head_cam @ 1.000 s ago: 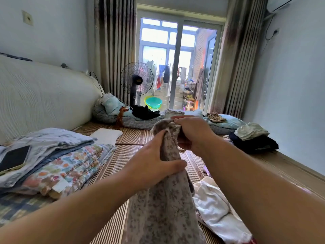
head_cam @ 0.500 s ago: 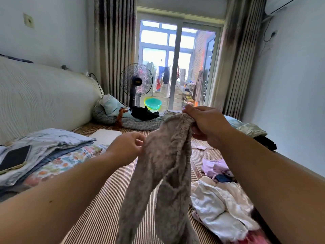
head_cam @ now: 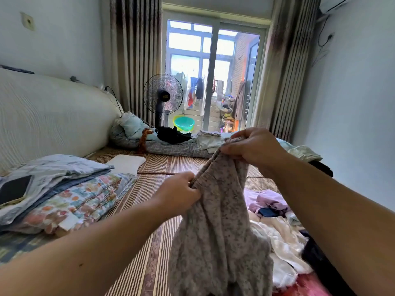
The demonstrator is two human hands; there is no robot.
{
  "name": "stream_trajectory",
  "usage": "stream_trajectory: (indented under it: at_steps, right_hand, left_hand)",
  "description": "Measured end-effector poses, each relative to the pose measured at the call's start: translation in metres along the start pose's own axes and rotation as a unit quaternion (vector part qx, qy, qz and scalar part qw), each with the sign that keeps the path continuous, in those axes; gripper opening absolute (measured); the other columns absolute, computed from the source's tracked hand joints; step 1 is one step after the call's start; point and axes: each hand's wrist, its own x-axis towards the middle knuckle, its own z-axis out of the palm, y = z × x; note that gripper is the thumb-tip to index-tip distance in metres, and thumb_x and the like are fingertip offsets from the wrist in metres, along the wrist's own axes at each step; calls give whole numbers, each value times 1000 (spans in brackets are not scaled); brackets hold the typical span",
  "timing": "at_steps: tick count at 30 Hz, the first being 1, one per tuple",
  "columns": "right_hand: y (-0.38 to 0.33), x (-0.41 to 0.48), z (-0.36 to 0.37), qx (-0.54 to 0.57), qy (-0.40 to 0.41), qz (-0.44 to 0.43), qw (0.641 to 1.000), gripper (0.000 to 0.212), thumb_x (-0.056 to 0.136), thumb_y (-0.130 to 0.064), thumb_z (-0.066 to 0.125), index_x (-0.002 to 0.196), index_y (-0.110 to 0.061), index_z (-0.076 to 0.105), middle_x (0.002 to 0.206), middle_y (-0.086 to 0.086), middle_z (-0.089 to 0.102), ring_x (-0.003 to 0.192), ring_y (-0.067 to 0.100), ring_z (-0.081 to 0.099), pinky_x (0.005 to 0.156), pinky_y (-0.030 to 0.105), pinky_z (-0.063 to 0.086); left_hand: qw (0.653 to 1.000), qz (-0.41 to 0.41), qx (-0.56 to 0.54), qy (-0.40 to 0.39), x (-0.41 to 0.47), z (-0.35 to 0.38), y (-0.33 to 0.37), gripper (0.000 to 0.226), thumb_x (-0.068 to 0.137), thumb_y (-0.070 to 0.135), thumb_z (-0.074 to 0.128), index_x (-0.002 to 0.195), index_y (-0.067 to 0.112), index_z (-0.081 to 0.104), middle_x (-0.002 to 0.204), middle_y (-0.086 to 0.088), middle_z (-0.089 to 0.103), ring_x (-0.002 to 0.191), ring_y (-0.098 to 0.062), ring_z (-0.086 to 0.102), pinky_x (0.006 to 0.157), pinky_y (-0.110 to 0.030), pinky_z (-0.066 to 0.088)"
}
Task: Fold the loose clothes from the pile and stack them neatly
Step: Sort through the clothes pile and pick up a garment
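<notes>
The left hand point(head_cam: 179, 193) pinches the speckled grey garment point(head_cam: 218, 227) low and the right hand point(head_cam: 254, 146) clutches it higher, above the bamboo mat point(head_cam: 149, 263). It partly hides the loose pile point(head_cam: 284, 231) at right. A folded stack point(head_cam: 70, 195) carrying a phone point(head_cam: 14, 189) lies left. The label on the fan point(head_cam: 163, 97) is too small to read.

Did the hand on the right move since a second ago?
Yes. The right hand went rightward and slightly up, farther from the green basin by the door, taking its end of the floral garment along.
</notes>
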Motion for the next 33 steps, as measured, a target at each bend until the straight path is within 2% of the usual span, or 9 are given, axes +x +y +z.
stream_trajectory:
  at_steps: [2, 4, 7, 10, 15, 20, 25, 30, 33]
  right_hand:
    - [6, 0, -8, -186, 31, -75, 979, 21, 66, -27, 85, 76, -17, 68, 71, -7, 61, 69, 10, 56, 58, 21, 43]
    - [10, 0, -14, -237, 35, -109, 965, 18, 76, -35, 76, 75, -19, 68, 66, -8, 57, 65, 10, 52, 54, 21, 35]
    - [9, 6, -20, -202, 40, -101, 973, 22, 81, -39, 71, 89, -19, 75, 78, 0, 69, 78, 19, 62, 68, 29, 47]
    - [3, 17, -25, -157, 72, -88, 981, 25, 79, -39, 74, 91, -18, 76, 88, 6, 74, 88, 24, 67, 84, 38, 53]
    - [-5, 42, -30, -68, 153, -77, 983, 19, 76, -38, 76, 79, -20, 72, 68, -8, 66, 72, 19, 67, 76, 40, 57]
    - [-12, 56, -32, -24, 125, -89, 988, 14, 76, -34, 77, 77, -22, 70, 76, -5, 68, 77, 20, 67, 71, 35, 56]
    - [-12, 54, -37, -20, 64, -84, 994, 17, 75, -34, 79, 77, -21, 69, 81, -2, 71, 77, 17, 67, 67, 28, 53]
    - [-3, 50, -42, -8, 14, -62, 998, 19, 81, -34, 73, 90, -21, 63, 93, 5, 68, 85, 20, 66, 71, 33, 53]
    - [0, 49, -45, 6, -17, -56, 998, 20, 78, -30, 78, 88, -25, 61, 94, 4, 67, 85, 19, 66, 66, 30, 52]
  left_hand:
    - [1000, -2, 28, 1, 8, -13, -9, 10, 83, 25, 59, 75, 20, 57, 77, 2, 60, 72, -13, 55, 56, -29, 39]
    - [997, 20, 77, 9, 18, -30, -12, 11, 86, 27, 58, 76, 25, 54, 79, 5, 58, 73, -9, 53, 57, -28, 37]
    - [985, 77, 150, 29, 35, -63, -5, 13, 88, 27, 61, 79, 31, 53, 76, 14, 54, 70, -2, 50, 54, -22, 32]
    - [966, 134, 212, 70, 51, -97, 10, 11, 87, 20, 61, 82, 28, 57, 70, 12, 50, 72, -15, 51, 59, -27, 29]
    - [948, 153, 263, 98, 72, -139, 28, 7, 91, 21, 58, 88, 19, 63, 72, 7, 53, 74, -18, 52, 57, -29, 29]
    - [953, 143, 246, 107, 79, -157, 38, 6, 91, 20, 58, 87, 23, 60, 71, 9, 53, 77, -18, 52, 56, -25, 28]
    - [972, 158, 164, 63, 69, -157, 31, 44, 93, 19, 58, 133, 35, 49, 101, 11, 53, 84, -4, 51, 71, -25, 34]
    - [968, 190, 162, 6, 59, -150, 25, 37, 94, 19, 56, 100, 55, 58, 100, 20, 63, 89, 1, 55, 71, -20, 36]
    - [969, 173, 175, 11, 59, -145, 27, 30, 90, 18, 58, 82, 46, 57, 87, 13, 63, 81, -3, 56, 67, -23, 37]
